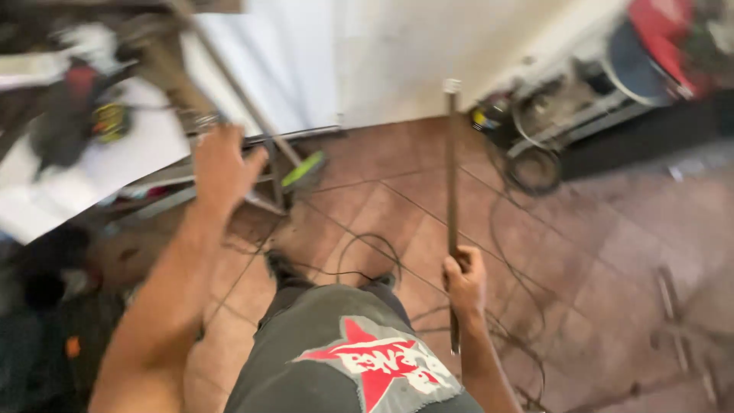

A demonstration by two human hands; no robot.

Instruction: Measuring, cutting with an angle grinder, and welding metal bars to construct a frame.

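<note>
- Your right hand [465, 284] is closed in a fist around a long, thin, dark metal bar [451, 183], gripping it low on its length.
- The bar stands nearly upright in the view, its long axis running from near your thigh up towards the white wall [397, 53]; most of it rises above your fist and a short stub sticks out below it.
- Its far end, capped with a small square pale tip, points away from you and shows against the foot of the wall, over the reddish tiled floor [581, 252].
- Your left hand [222, 164] is stretched forward with the fingers loosely spread, holding nothing, close against the slanted metal frame [252, 115] of a stand to your left; blur hides whether it touches.
- A green-tipped object [304, 170] lies just beyond that hand, near the base of the frame.
- Thin black cables [367, 256] loop across the tiles between your hands.
- A cluttered heap of gear [581, 99] sits at the far right along the wall, well apart from the bar.
</note>
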